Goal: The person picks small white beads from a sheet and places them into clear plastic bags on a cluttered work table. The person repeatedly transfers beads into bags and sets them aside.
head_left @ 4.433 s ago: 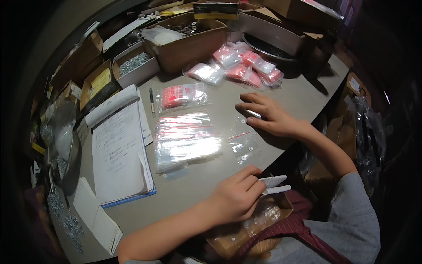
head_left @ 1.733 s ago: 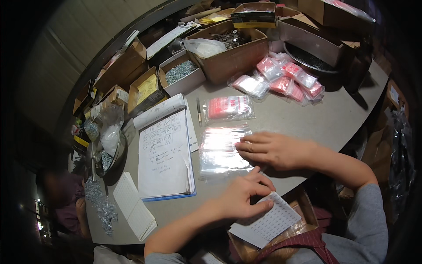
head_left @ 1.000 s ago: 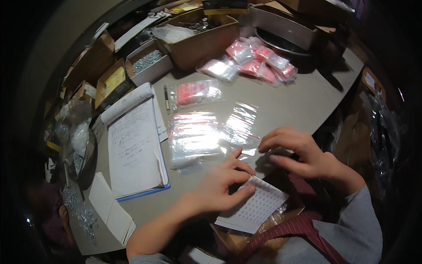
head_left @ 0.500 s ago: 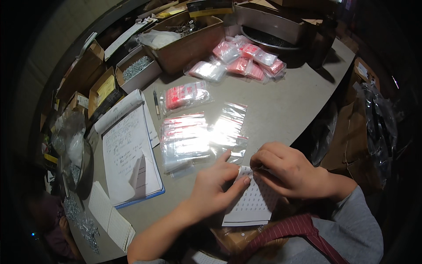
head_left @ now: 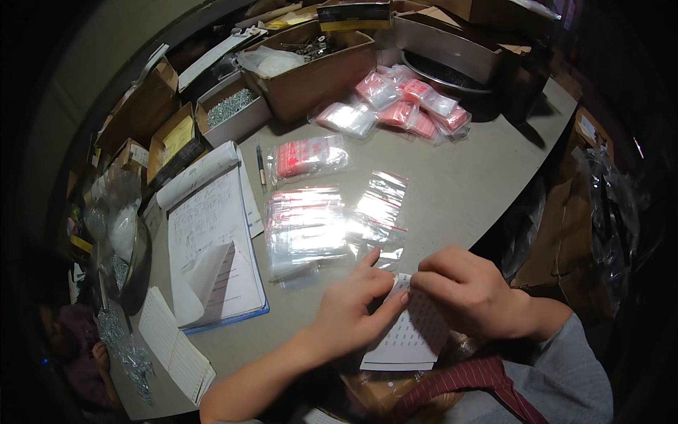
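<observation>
- The grey table (head_left: pixel 459 180) is the largest thing; the stack of clear bags (head_left: pixel 304 237) on it serves as the centre of the clock face, with twelve straight ahead of the person
- The brown cardboard box (head_left: pixel 314 81) stands at twelve o'clock, metal pieces and a clear plastic bag showing at its open top
- The writing pad (head_left: pixel 201 226) lies at nine o'clock on a blue backing, a lower page corner curled up over printed text
- The pile of pink and clear packets (head_left: pixel 417 106) sits at one o'clock, in front of a dark round tray
- The right hand (head_left: pixel 466 290) is at four o'clock, fingers curled inward and thumb close to the forefinger at the upper edge of the printed sheet; the tips are partly hidden, so one cannot tell whether they grip anything
- The left hand (head_left: pixel 349 304), at five o'clock, has its thumb pressed on the printed sheet, pinning it against the fingers beneath, while the forefinger stretches out toward the loose clear bags
- The printed sheet (head_left: pixel 400 343), white with rows of small marks, is between four and five o'clock, tilted and shaded by the right hand
- The loose clear bags (head_left: pixel 381 201) overlap at two o'clock, just beside the stack
- The pen (head_left: pixel 260 168) lies at eleven o'clock, between pad and pink packet
</observation>
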Tool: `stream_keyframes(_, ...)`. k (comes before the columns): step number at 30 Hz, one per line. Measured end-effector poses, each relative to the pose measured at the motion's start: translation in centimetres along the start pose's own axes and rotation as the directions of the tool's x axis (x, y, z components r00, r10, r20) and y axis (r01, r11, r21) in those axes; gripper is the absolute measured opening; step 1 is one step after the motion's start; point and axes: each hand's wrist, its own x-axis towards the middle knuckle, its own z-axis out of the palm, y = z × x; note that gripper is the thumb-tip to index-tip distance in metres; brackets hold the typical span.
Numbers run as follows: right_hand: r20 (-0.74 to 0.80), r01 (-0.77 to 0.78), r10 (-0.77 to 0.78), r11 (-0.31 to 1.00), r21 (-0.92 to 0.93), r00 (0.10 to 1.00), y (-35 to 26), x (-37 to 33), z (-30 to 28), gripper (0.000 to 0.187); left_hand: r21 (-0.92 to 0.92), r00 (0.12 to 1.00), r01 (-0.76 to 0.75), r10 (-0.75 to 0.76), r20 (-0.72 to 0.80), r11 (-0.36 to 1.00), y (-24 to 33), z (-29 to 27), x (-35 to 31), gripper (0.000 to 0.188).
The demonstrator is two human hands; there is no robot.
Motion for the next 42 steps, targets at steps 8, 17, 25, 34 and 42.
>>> stream_keyframes(8,0.036,-0.229,0.238,0.865,0.446,0.971,3.9,3.0,-1.4,0.019,0.082,0.999,-0.02,0.016,0.041,0.996,0.3,0.2,-0.5,0.015)
stream_keyframes(17,0.426,-0.495,0.295,0.709,0.503,0.855,7.7,6.4,2.3,0.02,0.402,0.925,-0.38,0.352,0.147,0.833,1.2,1.7,-1.3,0.013)
stream_keyframes(25,0.424,-0.317,0.213,0.929,0.192,0.88,5.1,6.7,2.3,0.019,0.453,0.918,-0.396,0.35,0.186,0.799,0.9,2.0,-1.9,0.014)
stream_keyframes(34,0.29,-0.38,0.378,0.924,-0.054,0.879,6.2,6.3,0.0,0.035,0.408,0.918,-0.395,0.369,0.145,0.823,0.9,1.9,-1.7,0.014)
stream_keyframes(42,0.397,-0.517,0.59,0.807,-0.284,0.703,8.6,7.6,-4.5,0.064,0.443,0.899,-0.437,0.395,0.188,0.783,1.1,1.3,-1.2,0.024)
